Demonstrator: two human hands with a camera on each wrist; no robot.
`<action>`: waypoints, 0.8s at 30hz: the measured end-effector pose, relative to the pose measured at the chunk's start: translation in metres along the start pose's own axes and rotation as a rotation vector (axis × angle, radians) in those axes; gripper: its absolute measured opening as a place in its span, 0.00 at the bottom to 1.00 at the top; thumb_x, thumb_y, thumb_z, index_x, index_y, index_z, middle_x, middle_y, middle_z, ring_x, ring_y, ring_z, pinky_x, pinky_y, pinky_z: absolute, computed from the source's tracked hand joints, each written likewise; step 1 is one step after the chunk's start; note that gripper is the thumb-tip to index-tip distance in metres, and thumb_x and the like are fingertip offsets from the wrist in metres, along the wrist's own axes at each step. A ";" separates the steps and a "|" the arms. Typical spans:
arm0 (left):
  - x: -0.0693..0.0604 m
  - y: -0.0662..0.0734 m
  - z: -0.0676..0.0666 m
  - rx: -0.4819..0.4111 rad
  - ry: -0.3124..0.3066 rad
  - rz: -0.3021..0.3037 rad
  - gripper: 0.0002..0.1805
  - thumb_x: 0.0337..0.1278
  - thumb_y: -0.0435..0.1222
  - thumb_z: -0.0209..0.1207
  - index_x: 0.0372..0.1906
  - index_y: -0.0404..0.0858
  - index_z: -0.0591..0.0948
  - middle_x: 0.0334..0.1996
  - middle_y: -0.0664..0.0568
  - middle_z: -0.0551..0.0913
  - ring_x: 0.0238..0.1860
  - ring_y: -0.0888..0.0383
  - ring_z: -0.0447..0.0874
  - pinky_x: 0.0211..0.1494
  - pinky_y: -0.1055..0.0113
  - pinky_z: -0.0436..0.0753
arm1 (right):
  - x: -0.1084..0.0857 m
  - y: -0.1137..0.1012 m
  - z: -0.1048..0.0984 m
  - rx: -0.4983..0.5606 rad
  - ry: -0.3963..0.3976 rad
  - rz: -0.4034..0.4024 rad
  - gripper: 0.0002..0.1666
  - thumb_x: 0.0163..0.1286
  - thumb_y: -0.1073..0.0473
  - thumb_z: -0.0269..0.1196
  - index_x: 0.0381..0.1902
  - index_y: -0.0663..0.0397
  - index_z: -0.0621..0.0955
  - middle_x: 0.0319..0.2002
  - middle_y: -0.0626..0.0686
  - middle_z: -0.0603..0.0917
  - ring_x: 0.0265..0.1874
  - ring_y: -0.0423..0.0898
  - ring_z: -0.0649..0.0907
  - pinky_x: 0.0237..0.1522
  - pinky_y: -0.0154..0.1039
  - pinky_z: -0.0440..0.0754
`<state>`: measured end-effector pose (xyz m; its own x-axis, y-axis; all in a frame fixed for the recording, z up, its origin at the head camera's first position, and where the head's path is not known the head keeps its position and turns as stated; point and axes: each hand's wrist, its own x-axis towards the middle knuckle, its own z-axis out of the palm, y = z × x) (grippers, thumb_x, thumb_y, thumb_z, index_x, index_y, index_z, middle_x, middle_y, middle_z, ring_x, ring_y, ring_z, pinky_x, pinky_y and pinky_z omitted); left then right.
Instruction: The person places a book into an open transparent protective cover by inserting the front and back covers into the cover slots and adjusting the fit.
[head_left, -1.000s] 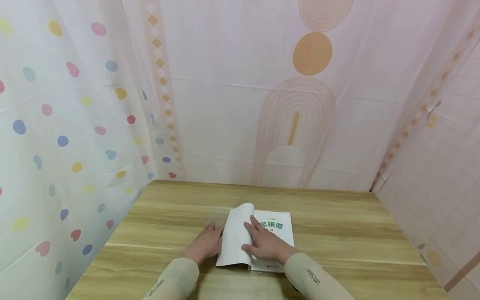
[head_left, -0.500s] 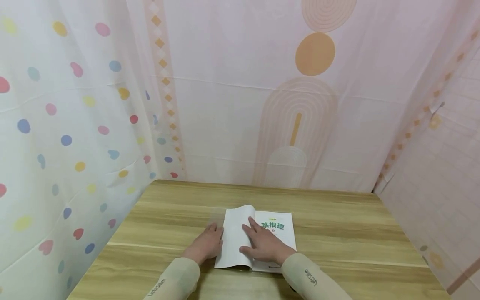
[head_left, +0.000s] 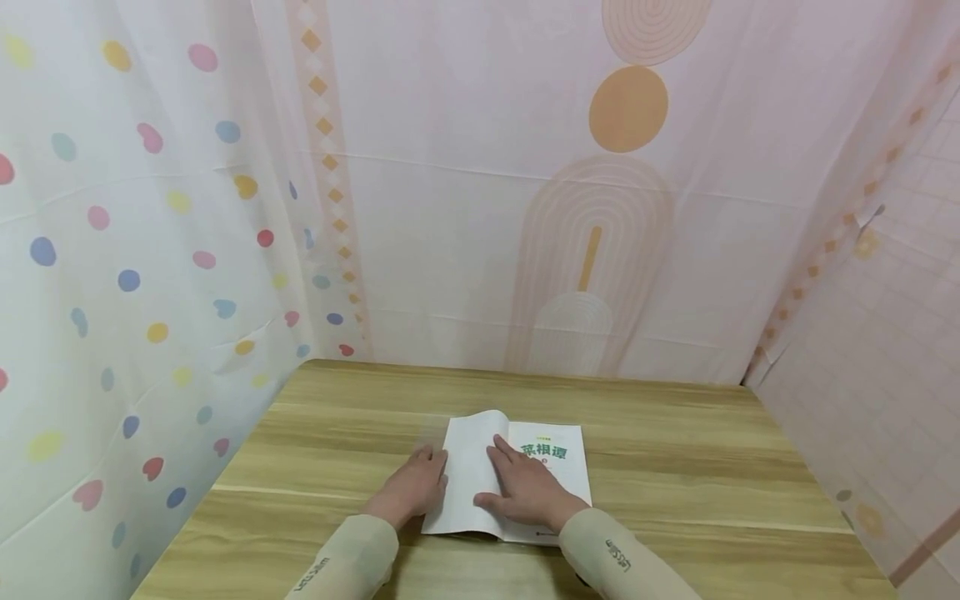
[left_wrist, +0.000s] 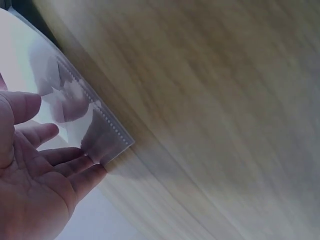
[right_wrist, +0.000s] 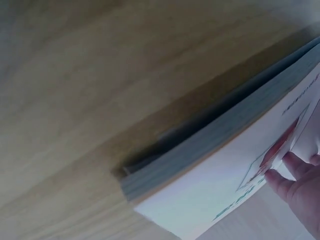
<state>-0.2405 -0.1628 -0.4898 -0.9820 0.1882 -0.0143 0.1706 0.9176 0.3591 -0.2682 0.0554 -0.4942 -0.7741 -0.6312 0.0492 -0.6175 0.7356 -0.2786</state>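
Far left: one side curtain, white, scattered with many coloured dots and hearts. Next, one pale left sleeve, dark lettering along it. Then the left hand, one of two hands, at the left edge of the book; released, fingers loosely extended and touching one clear plastic flap that juts out there. The flap has a dotted line near its edge.

One book, lying near the front of the single wood-grain worktop, around the middle; page block thick in the right wrist view. One blank white leaf curves over to the left, arched near the spine. Right of it, one title page, with three large green characters and one small red dot beneath.

Right hand across leaf and title page, fingers spread and mostly straight, released, resting on the paper. One matching right sleeve, lettered too. Behind the worktop, one back curtain; far right, one faintly gridded curtain.
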 end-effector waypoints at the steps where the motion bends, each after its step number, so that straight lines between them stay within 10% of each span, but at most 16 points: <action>1: 0.000 0.000 0.000 -0.003 -0.004 -0.005 0.24 0.70 0.33 0.53 0.66 0.24 0.70 0.66 0.24 0.65 0.69 0.32 0.61 0.70 0.43 0.64 | 0.001 0.000 0.001 -0.012 0.004 0.002 0.51 0.68 0.29 0.54 0.74 0.60 0.63 0.76 0.59 0.59 0.68 0.60 0.70 0.64 0.56 0.71; 24: 0.001 -0.007 0.001 0.020 -0.002 0.029 0.25 0.70 0.34 0.53 0.67 0.25 0.70 0.65 0.25 0.67 0.67 0.33 0.66 0.68 0.43 0.67 | 0.011 -0.022 0.013 0.005 0.011 0.041 0.50 0.64 0.32 0.64 0.72 0.57 0.66 0.74 0.63 0.60 0.70 0.60 0.66 0.68 0.51 0.68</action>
<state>-0.2430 -0.1685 -0.4928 -0.9764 0.2159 -0.0060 0.2010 0.9184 0.3407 -0.2611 0.0294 -0.4998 -0.8003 -0.5977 0.0485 -0.5845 0.7594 -0.2858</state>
